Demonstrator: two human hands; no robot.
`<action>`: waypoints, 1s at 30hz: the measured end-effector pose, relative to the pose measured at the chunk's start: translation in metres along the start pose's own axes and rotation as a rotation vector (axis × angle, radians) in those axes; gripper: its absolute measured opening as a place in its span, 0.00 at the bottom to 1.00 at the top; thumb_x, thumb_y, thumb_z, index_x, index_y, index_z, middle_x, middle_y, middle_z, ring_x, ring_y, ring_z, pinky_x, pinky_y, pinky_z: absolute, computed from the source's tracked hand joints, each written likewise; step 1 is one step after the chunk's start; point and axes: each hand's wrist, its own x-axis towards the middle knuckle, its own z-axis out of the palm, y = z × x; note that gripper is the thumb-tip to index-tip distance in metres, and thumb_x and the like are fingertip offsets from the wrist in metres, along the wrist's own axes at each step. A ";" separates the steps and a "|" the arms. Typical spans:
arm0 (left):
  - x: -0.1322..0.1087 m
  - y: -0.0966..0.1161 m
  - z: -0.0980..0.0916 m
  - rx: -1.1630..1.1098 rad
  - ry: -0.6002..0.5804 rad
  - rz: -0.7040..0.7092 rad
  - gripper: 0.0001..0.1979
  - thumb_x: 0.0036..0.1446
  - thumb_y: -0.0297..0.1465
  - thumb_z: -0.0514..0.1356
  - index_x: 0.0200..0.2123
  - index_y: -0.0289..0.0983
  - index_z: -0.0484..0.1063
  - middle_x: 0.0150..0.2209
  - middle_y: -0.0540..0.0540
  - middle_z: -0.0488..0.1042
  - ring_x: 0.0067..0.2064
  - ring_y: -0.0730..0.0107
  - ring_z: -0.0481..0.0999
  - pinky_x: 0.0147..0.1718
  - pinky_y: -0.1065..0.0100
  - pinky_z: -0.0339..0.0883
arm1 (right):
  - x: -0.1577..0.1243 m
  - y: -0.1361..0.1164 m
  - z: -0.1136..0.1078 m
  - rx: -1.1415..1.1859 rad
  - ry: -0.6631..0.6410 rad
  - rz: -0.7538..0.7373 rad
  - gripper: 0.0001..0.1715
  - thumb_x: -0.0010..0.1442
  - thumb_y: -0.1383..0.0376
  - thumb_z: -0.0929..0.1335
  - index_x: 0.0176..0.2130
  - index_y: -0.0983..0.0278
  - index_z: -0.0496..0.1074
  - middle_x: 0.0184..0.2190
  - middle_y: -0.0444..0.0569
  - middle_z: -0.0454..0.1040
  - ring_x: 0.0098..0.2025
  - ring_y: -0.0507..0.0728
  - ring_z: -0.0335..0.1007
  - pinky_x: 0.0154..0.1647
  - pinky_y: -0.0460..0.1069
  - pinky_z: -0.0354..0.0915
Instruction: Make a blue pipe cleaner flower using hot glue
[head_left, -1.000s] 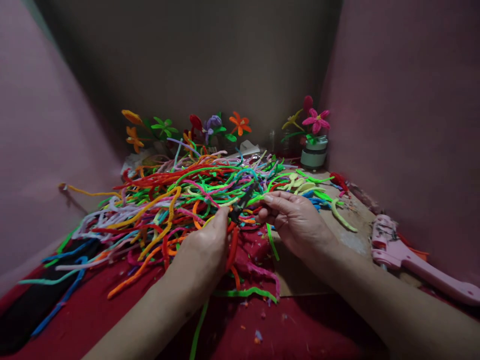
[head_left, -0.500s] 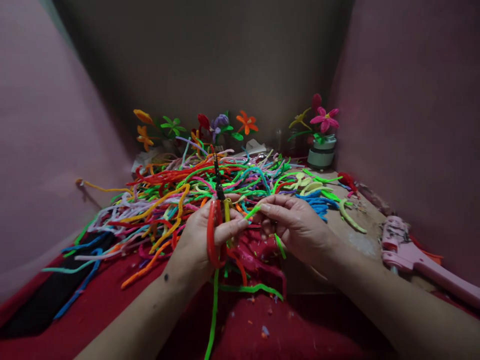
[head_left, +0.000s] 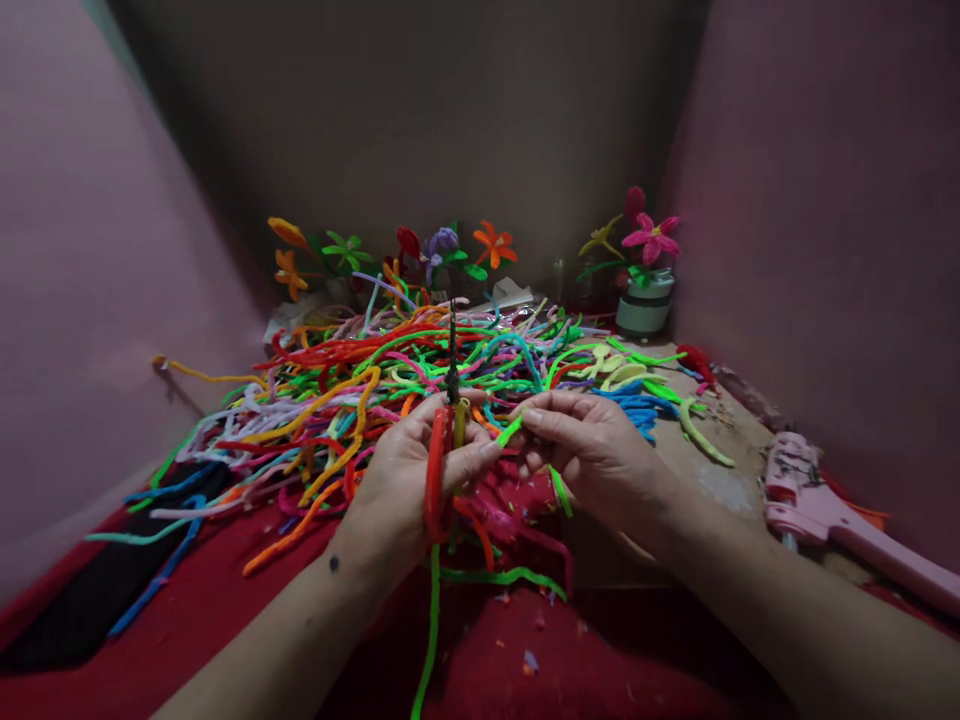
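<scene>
My left hand [head_left: 401, 475] is closed around red-handled scissors [head_left: 435, 475], their dark blades pointing up and away from me. Thumb and finger of the same hand also pinch a bright green pipe cleaner [head_left: 510, 431]. My right hand [head_left: 592, 440] grips that pipe cleaner a short way to the right, fingers bunched together. A green length [head_left: 429, 630] hangs below my left hand; whether it is the same piece is hidden. Beside the scissors, a small olive-yellow piece [head_left: 460, 422] shows in my left hand.
A tangled heap of coloured pipe cleaners [head_left: 330, 400] spreads beyond my hands. Pipe-cleaner flowers [head_left: 493, 246] stand behind it, some in a pale green pot [head_left: 643, 305]. A pink glue gun [head_left: 832, 510] lies at right, a black strip [head_left: 97, 590] at left, on red cloth [head_left: 247, 640].
The scissors have swung slightly right and now stand more upright in my left hand, which has shifted a little right. My right hand has barely moved.
</scene>
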 end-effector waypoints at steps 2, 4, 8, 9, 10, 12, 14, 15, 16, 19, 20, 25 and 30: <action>0.000 0.000 0.000 0.001 0.003 0.007 0.19 0.46 0.25 0.62 0.44 0.38 0.66 0.24 0.55 0.65 0.23 0.81 0.62 0.22 0.79 0.55 | 0.000 0.000 0.000 0.014 0.017 0.009 0.04 0.48 0.68 0.70 0.26 0.68 0.72 0.19 0.44 0.72 0.19 0.48 0.66 0.21 0.44 0.62; -0.001 0.001 0.001 -0.004 0.005 0.013 0.20 0.46 0.24 0.63 0.45 0.38 0.66 0.25 0.55 0.66 0.24 0.81 0.63 0.23 0.79 0.56 | 0.000 0.001 -0.001 0.045 0.035 0.038 0.03 0.47 0.68 0.70 0.26 0.68 0.72 0.19 0.44 0.71 0.18 0.48 0.65 0.21 0.44 0.62; -0.003 0.004 0.001 0.008 0.014 0.011 0.20 0.45 0.26 0.63 0.44 0.37 0.67 0.25 0.54 0.67 0.26 0.79 0.65 0.25 0.78 0.59 | 0.000 0.000 -0.002 0.117 0.034 0.101 0.03 0.46 0.69 0.70 0.26 0.68 0.72 0.19 0.44 0.71 0.18 0.48 0.65 0.22 0.46 0.64; -0.003 0.005 0.001 0.011 0.023 0.003 0.20 0.45 0.27 0.64 0.44 0.37 0.67 0.25 0.54 0.67 0.26 0.78 0.65 0.25 0.77 0.59 | 0.000 0.000 -0.002 0.128 0.021 0.112 0.02 0.47 0.69 0.70 0.26 0.68 0.72 0.18 0.44 0.71 0.18 0.49 0.65 0.22 0.46 0.64; -0.003 0.005 0.001 0.013 0.033 -0.005 0.20 0.45 0.28 0.64 0.44 0.37 0.67 0.25 0.53 0.67 0.26 0.78 0.65 0.24 0.77 0.59 | 0.000 -0.001 -0.001 0.135 0.011 0.119 0.02 0.47 0.69 0.69 0.25 0.68 0.72 0.17 0.44 0.70 0.19 0.49 0.65 0.22 0.46 0.64; -0.002 0.005 0.001 0.018 0.048 -0.015 0.20 0.45 0.30 0.64 0.44 0.37 0.67 0.26 0.53 0.67 0.25 0.78 0.65 0.23 0.77 0.59 | 0.000 -0.002 -0.001 0.143 0.003 0.127 0.02 0.47 0.70 0.69 0.25 0.69 0.72 0.17 0.44 0.70 0.19 0.49 0.65 0.23 0.45 0.64; -0.001 0.003 0.000 0.021 0.047 -0.015 0.19 0.45 0.31 0.64 0.43 0.37 0.67 0.26 0.53 0.68 0.25 0.78 0.66 0.24 0.77 0.59 | 0.000 -0.003 0.000 0.146 0.012 0.128 0.03 0.46 0.70 0.70 0.24 0.69 0.72 0.18 0.44 0.71 0.19 0.48 0.66 0.23 0.45 0.64; -0.001 0.002 0.000 0.023 0.039 -0.014 0.19 0.46 0.32 0.64 0.43 0.38 0.67 0.26 0.53 0.68 0.26 0.78 0.67 0.25 0.76 0.60 | 0.000 -0.004 0.001 0.146 0.017 0.128 0.03 0.45 0.70 0.70 0.23 0.69 0.72 0.18 0.45 0.72 0.19 0.48 0.66 0.23 0.45 0.64; 0.000 0.001 -0.001 0.030 0.027 -0.014 0.19 0.47 0.32 0.63 0.43 0.38 0.66 0.27 0.53 0.68 0.26 0.78 0.67 0.25 0.76 0.60 | 0.000 -0.004 0.001 0.149 0.018 0.127 0.03 0.45 0.70 0.70 0.23 0.69 0.72 0.19 0.45 0.72 0.19 0.48 0.66 0.23 0.46 0.65; 0.002 -0.001 -0.002 0.098 -0.015 -0.005 0.18 0.49 0.34 0.62 0.44 0.38 0.66 0.27 0.53 0.69 0.26 0.77 0.68 0.24 0.75 0.60 | 0.000 -0.003 0.001 0.158 0.021 0.115 0.03 0.45 0.70 0.71 0.23 0.69 0.72 0.19 0.45 0.72 0.19 0.48 0.65 0.23 0.46 0.65; 0.002 -0.001 -0.002 0.149 -0.011 0.015 0.17 0.49 0.34 0.61 0.44 0.38 0.66 0.27 0.53 0.69 0.26 0.76 0.68 0.24 0.75 0.61 | 0.001 -0.002 0.000 0.158 0.026 0.111 0.03 0.44 0.70 0.71 0.23 0.69 0.72 0.19 0.45 0.73 0.19 0.48 0.65 0.23 0.46 0.65; -0.004 0.003 -0.003 0.726 0.226 0.349 0.18 0.53 0.32 0.56 0.48 0.39 0.62 0.35 0.50 0.70 0.34 0.70 0.71 0.33 0.69 0.65 | 0.003 -0.002 -0.004 0.146 0.083 0.066 0.03 0.45 0.69 0.71 0.24 0.69 0.73 0.21 0.47 0.73 0.19 0.48 0.65 0.23 0.46 0.64; -0.013 -0.001 -0.008 1.221 0.167 0.634 0.29 0.51 0.22 0.52 0.57 0.35 0.52 0.46 0.41 0.68 0.46 0.61 0.68 0.46 0.60 0.63 | 0.005 -0.004 -0.005 0.155 0.117 0.036 0.04 0.45 0.69 0.70 0.23 0.69 0.72 0.20 0.46 0.72 0.19 0.48 0.64 0.22 0.45 0.63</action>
